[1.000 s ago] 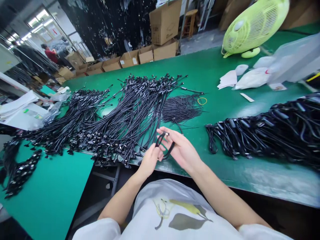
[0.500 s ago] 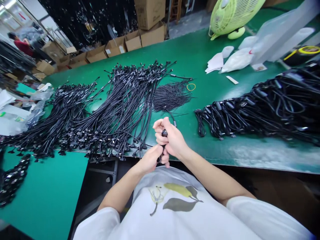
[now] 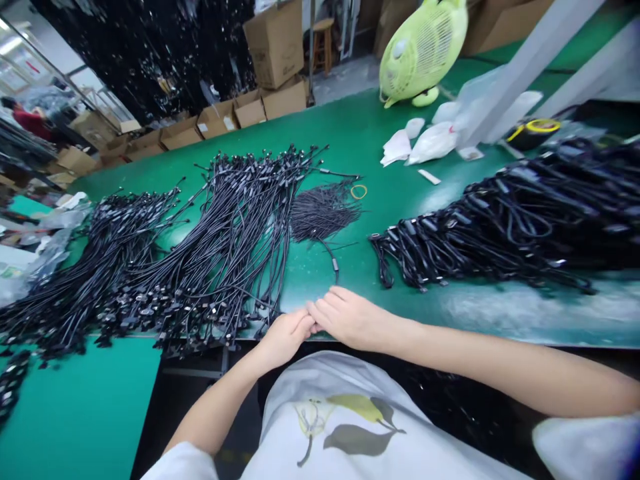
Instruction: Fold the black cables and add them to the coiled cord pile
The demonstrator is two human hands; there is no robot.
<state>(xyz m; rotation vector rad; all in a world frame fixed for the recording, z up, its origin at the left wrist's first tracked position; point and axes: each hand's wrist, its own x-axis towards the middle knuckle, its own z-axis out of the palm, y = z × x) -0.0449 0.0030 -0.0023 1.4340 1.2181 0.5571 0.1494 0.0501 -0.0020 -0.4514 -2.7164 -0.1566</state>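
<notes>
My left hand (image 3: 286, 339) and my right hand (image 3: 350, 319) lie at the near edge of the green workbench (image 3: 395, 127), fingertips almost meeting. Neither shows a cable in it. The left fingers are closed loosely, and the right hand lies flat with its fingers slightly apart. Just above them, a single black cable with a small connector (image 3: 335, 269) runs out of a bundle of thin black leads (image 3: 323, 213). A long heap of black cables with connectors (image 3: 200, 267) lies left of my hands, and another (image 3: 500, 227) lies to the right.
Further along the bench are white plastic bags (image 3: 433, 142), papers (image 3: 396, 148), a rubber band (image 3: 359, 192) and a green fan (image 3: 423, 53). Cardboard boxes (image 3: 215, 120) line the far side. A person in red (image 3: 30, 122) stands at the far left.
The coiled black cable held between my hands no longer shows. My hands have lowered and flattened, and my right arm stretches further right. The whole scene has shifted left in view.
</notes>
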